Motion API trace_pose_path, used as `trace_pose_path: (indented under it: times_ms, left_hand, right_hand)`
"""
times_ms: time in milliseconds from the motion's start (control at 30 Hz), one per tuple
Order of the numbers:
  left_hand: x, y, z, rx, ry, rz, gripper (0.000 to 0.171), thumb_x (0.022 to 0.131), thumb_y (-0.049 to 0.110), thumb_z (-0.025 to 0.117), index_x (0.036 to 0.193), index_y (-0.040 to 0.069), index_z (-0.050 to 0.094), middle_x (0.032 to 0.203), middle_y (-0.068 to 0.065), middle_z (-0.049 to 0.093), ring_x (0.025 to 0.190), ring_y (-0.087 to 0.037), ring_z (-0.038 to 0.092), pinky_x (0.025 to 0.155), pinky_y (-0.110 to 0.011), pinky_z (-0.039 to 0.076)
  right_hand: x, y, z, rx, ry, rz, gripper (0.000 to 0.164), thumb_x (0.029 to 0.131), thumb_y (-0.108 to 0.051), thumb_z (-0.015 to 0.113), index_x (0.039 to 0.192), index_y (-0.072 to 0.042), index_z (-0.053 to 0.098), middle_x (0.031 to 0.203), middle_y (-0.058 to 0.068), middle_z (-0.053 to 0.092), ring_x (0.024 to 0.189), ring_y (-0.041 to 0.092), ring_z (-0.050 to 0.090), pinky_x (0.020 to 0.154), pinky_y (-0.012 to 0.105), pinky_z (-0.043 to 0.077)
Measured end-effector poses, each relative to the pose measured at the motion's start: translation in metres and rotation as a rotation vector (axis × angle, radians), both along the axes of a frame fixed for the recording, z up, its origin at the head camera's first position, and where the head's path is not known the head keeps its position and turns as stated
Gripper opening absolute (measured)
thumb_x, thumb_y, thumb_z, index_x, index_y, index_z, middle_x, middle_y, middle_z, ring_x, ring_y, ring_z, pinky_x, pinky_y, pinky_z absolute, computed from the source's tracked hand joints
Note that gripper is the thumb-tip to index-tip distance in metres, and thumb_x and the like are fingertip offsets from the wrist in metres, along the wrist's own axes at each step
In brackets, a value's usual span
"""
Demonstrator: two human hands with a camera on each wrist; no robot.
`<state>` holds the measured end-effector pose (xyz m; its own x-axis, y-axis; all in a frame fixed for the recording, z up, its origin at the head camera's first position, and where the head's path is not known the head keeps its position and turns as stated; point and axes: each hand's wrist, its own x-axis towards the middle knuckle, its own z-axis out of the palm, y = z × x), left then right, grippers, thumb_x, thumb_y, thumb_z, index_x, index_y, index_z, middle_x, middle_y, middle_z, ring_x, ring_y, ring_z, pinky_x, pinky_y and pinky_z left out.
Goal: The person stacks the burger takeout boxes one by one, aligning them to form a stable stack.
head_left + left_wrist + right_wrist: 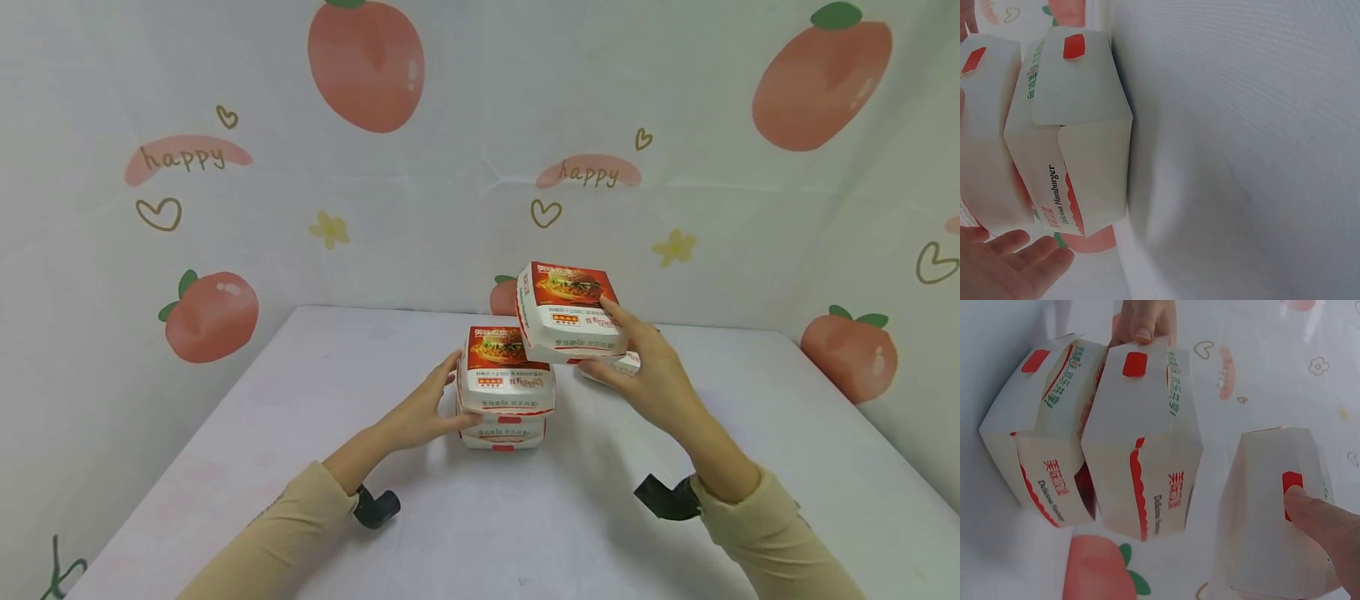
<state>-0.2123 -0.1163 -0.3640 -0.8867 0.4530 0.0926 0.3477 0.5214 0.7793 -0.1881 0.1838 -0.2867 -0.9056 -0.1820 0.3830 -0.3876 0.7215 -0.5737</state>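
Observation:
Two white hamburger boxes stand stacked mid-table, a burger picture on the upper hamburger box [504, 379]; the lower box [501, 433] sits directly under it. My left hand [420, 408] holds the upper box at its left side, thumb at the front corner. In the left wrist view its fingers [1013, 256] reach along the box's side. My right hand [652, 375] grips a third hamburger box [566, 321], raised and tilted, above and right of the stack. The right wrist view shows the right thumb [1310, 509] on that box's red tab.
Another white box [627, 363] lies on the table behind the right hand, mostly hidden. The white table [525, 533] ends at a cloth backdrop [450, 225] printed with fruit and hearts. Dark wrist-camera mounts [377, 508] stick out near the sleeves.

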Motion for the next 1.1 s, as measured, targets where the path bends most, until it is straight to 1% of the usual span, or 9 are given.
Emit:
trace_pose_path:
  times_ms: [167,467,633,700,767,867,933,1000,1100]
  left_hand:
    - [0.0,0.001,0.0,0.005,0.005,-0.006,0.096,0.082,0.034,0.071,0.151,0.015,0.006,0.155,-0.009,0.02,0.14,-0.035,0.027,0.11,-0.06,0.027]
    - [0.0,0.001,0.001,0.0,0.0,0.0,0.096,0.081,0.033,0.071,0.151,0.017,0.007,0.154,-0.008,0.022,0.14,-0.035,0.027,0.11,-0.06,0.028]
    - [0.0,0.001,0.001,0.004,0.014,-0.005,0.095,0.082,0.032,0.071,0.15,0.018,0.007,0.153,-0.007,0.024,0.14,-0.035,0.027,0.11,-0.06,0.027]
    - [0.0,0.001,0.001,0.003,0.014,-0.004,0.095,0.081,0.032,0.071,0.15,0.017,0.007,0.153,-0.007,0.024,0.14,-0.035,0.027,0.11,-0.06,0.028]
    - [0.0,0.001,0.001,0.004,0.011,-0.005,0.096,0.081,0.032,0.071,0.151,0.016,0.006,0.153,-0.007,0.024,0.14,-0.035,0.027,0.11,-0.06,0.028]
    - [0.001,0.001,0.001,-0.001,0.0,0.003,0.098,0.082,0.033,0.071,0.151,0.013,0.004,0.154,-0.009,0.021,0.14,-0.036,0.027,0.109,-0.06,0.028]
    - [0.001,0.001,0.001,-0.004,-0.007,0.007,0.1,0.081,0.033,0.071,0.151,0.011,0.003,0.155,-0.011,0.019,0.14,-0.037,0.026,0.109,-0.059,0.029]
    - [0.001,0.001,0.002,-0.007,-0.006,0.008,0.1,0.082,0.033,0.07,0.151,0.009,0.002,0.155,-0.012,0.018,0.14,-0.038,0.027,0.108,-0.06,0.03]
    - [0.001,0.002,0.002,-0.011,-0.012,0.011,0.1,0.082,0.033,0.07,0.151,0.01,0.001,0.156,-0.011,0.017,0.14,-0.037,0.027,0.109,-0.059,0.03]
  right_hand:
    - [0.0,-0.007,-0.001,-0.005,0.022,0.029,0.081,0.081,-0.021,0.073,0.148,-0.025,0.028,0.139,0.02,0.043,0.121,0.036,0.043,0.093,0.058,0.043]
    - [0.004,-0.019,-0.003,-0.014,0.045,0.062,0.078,0.08,-0.022,0.074,0.146,-0.024,0.031,0.138,0.015,0.045,0.127,0.031,0.042,0.093,0.057,0.045]
    - [0.006,-0.026,-0.002,0.014,0.023,0.067,0.078,0.081,-0.024,0.073,0.146,-0.026,0.03,0.13,0.016,0.049,0.121,0.031,0.046,0.092,0.058,0.045]
    - [0.006,-0.029,-0.002,0.019,0.013,0.069,0.078,0.081,-0.024,0.073,0.146,-0.026,0.03,0.118,0.015,0.053,0.116,0.03,0.047,0.09,0.056,0.046]
    - [0.007,-0.031,-0.002,0.021,0.002,0.07,0.079,0.081,-0.024,0.073,0.146,-0.027,0.031,0.113,0.014,0.053,0.116,0.03,0.046,0.09,0.055,0.046]
    - [0.007,-0.036,-0.003,0.029,-0.006,0.067,0.079,0.08,-0.025,0.074,0.146,-0.028,0.03,0.115,0.014,0.053,0.117,0.03,0.046,0.091,0.055,0.046]
    - [0.007,-0.038,-0.003,0.04,-0.005,0.062,0.08,0.08,-0.027,0.074,0.146,-0.029,0.03,0.127,0.015,0.051,0.121,0.032,0.046,0.092,0.057,0.046]
    - [0.007,-0.041,-0.004,0.052,0.002,0.052,0.079,0.079,-0.029,0.074,0.146,-0.03,0.03,0.133,0.015,0.049,0.122,0.033,0.046,0.092,0.058,0.046]
    - [0.007,-0.044,-0.005,0.064,0.011,0.042,0.08,0.079,-0.031,0.075,0.145,-0.032,0.031,0.132,0.016,0.049,0.12,0.033,0.048,0.09,0.056,0.047]
